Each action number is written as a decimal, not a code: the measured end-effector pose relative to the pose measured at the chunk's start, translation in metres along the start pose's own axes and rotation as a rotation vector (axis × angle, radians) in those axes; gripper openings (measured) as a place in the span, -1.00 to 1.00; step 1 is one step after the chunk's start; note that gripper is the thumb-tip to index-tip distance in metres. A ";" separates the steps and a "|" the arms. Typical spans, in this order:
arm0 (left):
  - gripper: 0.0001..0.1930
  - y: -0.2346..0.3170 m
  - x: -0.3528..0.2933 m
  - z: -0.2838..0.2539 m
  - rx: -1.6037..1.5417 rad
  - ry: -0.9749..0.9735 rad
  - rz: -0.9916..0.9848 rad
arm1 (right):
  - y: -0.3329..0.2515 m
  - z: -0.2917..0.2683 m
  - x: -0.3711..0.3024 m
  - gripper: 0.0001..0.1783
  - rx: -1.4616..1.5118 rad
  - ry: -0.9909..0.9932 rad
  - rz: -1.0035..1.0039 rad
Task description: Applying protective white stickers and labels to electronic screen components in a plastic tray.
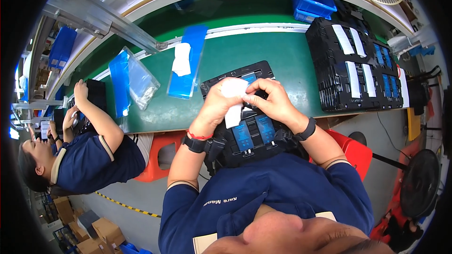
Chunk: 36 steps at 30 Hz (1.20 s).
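Observation:
Over a black molded tray (256,66) at the table's near edge, my left hand (215,102) is closed around a white strip of paper or cloth (233,116), whose lower end hangs below the fingers. My right hand (274,102) meets it with thumb and forefinger pinched at the strip's edge. What lies in that pinch is too small to make out. Flat blue rectangular packs, probably battery cells (243,136), lie in the tray's slots below my hands. My hands and the strip partly hide the tray's middle.
Left of the tray, a blue sheet (192,42) in clear film carries a white folded piece (181,59). Beyond lies a clear plastic bag (141,82). Stacked black trays (336,66) stand right; blue bins (310,7) sit behind. A co-worker (94,155) sits at left.

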<state>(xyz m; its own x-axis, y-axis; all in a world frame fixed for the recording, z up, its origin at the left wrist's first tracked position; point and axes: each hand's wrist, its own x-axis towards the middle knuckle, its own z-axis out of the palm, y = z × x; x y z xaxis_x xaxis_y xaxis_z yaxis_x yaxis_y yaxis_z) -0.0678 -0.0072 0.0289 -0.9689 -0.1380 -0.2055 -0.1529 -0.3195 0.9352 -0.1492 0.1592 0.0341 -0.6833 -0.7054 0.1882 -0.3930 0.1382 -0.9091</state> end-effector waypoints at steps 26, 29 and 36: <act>-0.56 0.001 0.019 0.053 1.457 -0.746 0.158 | 0.036 -0.058 -0.078 -0.88 0.593 -0.462 0.427; -0.68 -0.003 0.019 0.037 1.350 -0.773 0.195 | 0.034 -0.053 -0.078 -0.88 0.552 -0.458 0.397; -0.84 0.020 0.011 0.000 0.947 -0.685 0.202 | 0.029 -0.050 -0.069 -0.83 0.217 -0.451 0.207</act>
<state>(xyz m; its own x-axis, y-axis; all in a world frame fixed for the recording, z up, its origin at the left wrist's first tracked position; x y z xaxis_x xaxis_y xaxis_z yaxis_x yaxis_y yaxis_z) -0.0814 -0.0153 0.0454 -0.8504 0.5160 -0.1023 0.2103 0.5117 0.8330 -0.1439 0.2469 0.0133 -0.3822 -0.9138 -0.1376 -0.1096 0.1926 -0.9751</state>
